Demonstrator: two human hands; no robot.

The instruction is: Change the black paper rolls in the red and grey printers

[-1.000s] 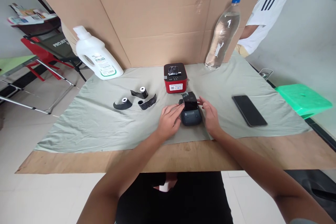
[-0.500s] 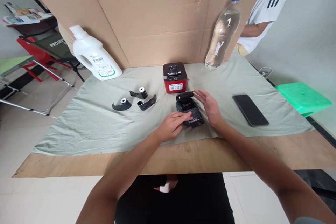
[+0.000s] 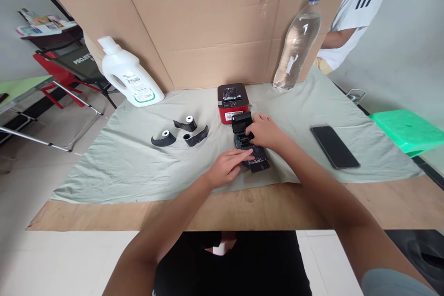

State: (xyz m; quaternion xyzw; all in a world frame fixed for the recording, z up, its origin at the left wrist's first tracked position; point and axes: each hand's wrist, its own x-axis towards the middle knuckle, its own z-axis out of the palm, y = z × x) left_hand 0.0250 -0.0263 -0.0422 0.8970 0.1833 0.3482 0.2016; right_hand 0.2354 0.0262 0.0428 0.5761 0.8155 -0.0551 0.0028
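Note:
A small black handheld printer lies on the cloth in front of me, its black lid raised at the far end. Dark paper runs out of it towards me. My left hand rests on that paper, with its fingers stretched out flat. At the lid's right side, my right hand has its fingers curled around the edge, and a digit reaches down by the roll compartment. The inside of the compartment is partly hidden by this hand. Right behind the lid stands a red and black box-shaped printer.
Several dark paper rolls lie to the left. A white jug and a water bottle stand before the cardboard screen. A phone lies at right. A person in a white sleeve is behind the screen.
My right hand has moved in from beside the handheld printer to its lid and compartment. The lid now stands more upright. My left hand stays on the paper.

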